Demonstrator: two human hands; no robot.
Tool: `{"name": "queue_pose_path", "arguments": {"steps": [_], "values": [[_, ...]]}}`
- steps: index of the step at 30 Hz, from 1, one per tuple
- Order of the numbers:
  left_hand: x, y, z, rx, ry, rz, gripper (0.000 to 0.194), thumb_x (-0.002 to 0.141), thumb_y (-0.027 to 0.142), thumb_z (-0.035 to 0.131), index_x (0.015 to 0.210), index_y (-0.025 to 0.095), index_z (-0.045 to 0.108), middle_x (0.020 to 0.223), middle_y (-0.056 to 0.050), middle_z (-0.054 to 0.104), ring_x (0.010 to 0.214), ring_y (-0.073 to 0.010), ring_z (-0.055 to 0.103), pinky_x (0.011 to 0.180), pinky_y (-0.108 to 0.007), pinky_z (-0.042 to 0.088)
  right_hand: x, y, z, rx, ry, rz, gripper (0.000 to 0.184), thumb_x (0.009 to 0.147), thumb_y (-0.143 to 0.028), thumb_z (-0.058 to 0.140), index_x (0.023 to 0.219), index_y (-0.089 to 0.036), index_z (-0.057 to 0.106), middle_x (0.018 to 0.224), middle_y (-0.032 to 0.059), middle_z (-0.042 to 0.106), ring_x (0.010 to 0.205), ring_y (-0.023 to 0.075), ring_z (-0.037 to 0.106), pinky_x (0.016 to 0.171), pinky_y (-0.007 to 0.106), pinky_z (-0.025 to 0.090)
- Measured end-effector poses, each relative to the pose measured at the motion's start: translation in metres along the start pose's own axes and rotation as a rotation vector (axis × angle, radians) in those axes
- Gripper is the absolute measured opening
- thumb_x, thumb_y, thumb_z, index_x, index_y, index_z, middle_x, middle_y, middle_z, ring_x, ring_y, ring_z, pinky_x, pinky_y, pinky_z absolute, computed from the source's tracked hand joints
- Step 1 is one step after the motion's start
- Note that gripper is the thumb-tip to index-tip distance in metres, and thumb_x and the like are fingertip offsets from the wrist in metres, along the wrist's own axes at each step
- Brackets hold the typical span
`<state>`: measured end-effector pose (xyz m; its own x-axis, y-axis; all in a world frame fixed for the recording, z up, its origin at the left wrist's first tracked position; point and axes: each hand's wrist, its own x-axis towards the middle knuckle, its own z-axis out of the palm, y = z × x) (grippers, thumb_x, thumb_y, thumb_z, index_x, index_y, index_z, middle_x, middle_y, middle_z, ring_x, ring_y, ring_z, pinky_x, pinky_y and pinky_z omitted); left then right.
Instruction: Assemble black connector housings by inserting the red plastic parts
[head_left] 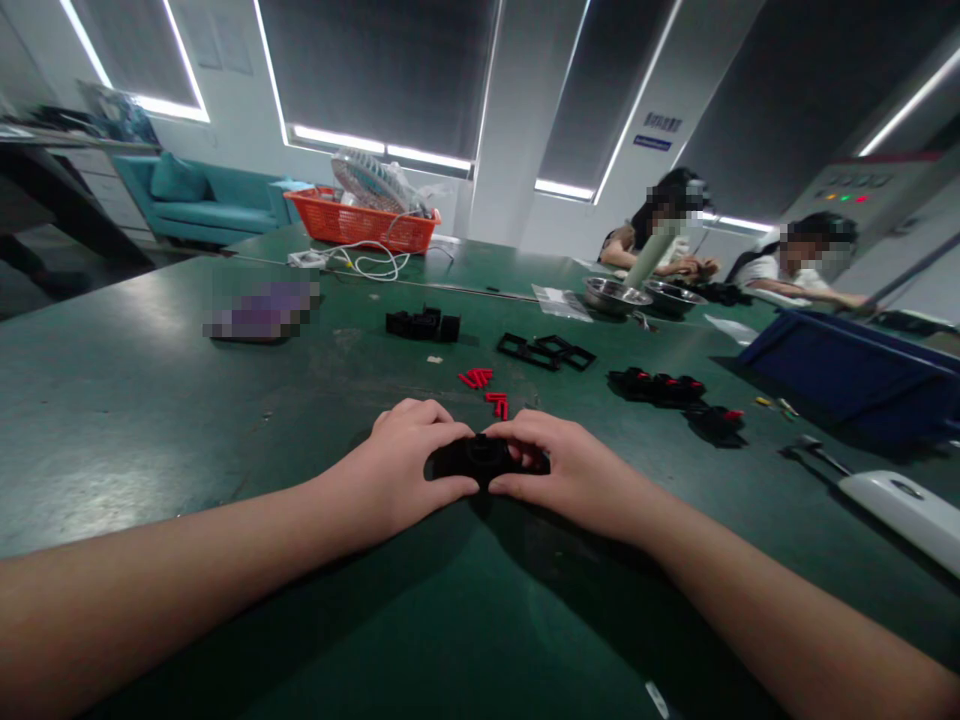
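Note:
A black plastic part (487, 452) with a rounded middle lies low over the green table, gripped from both sides. My left hand (411, 455) is closed on its left end, thumb in front and fingers behind. On the right end my right hand (559, 460) does the same, its fingers curled. Both thumbs nearly meet at the near edge, and the fingers hide much of the part. Just beyond it lie several small red pins (496, 403), with another group of red pins (476, 378) a little farther off.
Farther back are a black assembly (424, 324), flat black frames (546, 351) and black parts with red pieces (657, 386). At right stand a blue bin (855, 375) and a white tool (907, 515). An orange basket (364, 220) and metal bowls (616, 296) sit behind. Two people work at back right.

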<state>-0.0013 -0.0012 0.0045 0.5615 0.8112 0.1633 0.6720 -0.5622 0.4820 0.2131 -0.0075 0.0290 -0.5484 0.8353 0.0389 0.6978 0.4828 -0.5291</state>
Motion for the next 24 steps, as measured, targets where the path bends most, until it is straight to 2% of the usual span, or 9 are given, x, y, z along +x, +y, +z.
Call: {"name": "queue_pose_path", "arguments": {"steps": [10, 24], "values": [[0.0004, 0.0007, -0.0002, 0.014, -0.022, 0.0, 0.027, 0.082, 0.03, 0.07, 0.109, 0.024, 0.073, 0.106, -0.008, 0.065, 0.107, -0.0303, 0.054, 0.095, -0.048, 0.044, -0.0011, -0.0002, -0.0007, -0.01, -0.013, -0.004, 0.029, 0.081, -0.025, 0.074, 0.109, -0.018, 0.069, 0.086, 0.0022, 0.061, 0.078, 0.0167, 0.056, 0.07, 0.029, 0.044], [-0.0005, -0.0017, 0.0016, 0.025, 0.004, 0.024, 0.028, 0.082, 0.031, 0.069, 0.109, 0.024, 0.072, 0.106, -0.008, 0.065, 0.106, -0.0295, 0.055, 0.095, -0.047, 0.045, 0.0, -0.0014, -0.0013, -0.013, -0.027, 0.002, 0.03, 0.082, -0.024, 0.074, 0.11, -0.017, 0.068, 0.086, 0.0024, 0.061, 0.079, 0.0167, 0.055, 0.07, 0.029, 0.043]]}}
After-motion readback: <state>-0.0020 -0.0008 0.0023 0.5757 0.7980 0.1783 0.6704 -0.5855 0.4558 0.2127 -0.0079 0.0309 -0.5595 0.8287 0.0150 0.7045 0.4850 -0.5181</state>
